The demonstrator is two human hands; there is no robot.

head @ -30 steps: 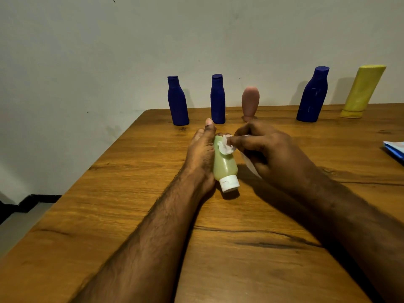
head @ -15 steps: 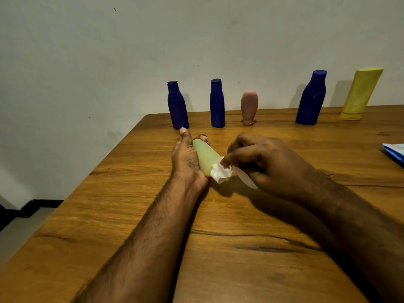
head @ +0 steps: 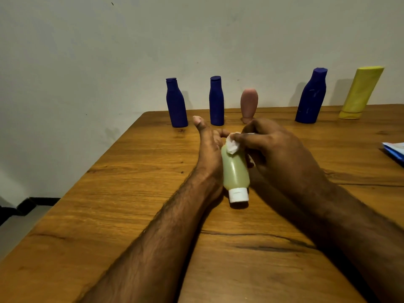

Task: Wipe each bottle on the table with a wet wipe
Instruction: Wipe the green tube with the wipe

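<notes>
Along the table's far edge I count three blue bottles, one pink, one yellow. Mid-table, my left hand cradles one green bottle, thumb raised; my right hand pinches a wipe against it.

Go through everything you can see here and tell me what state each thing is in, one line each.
green bottle: held tilted, white cap closed, pointing toward the camera
wet wipe: bunched, pressed on the green bottle's far end
left hand: holds the green bottle, thumb raised
right hand: pinches the wet wipe
three blue bottles: standing, capped
pink bottle: standing on its cap
yellow bottle: standing by the wall
</notes>
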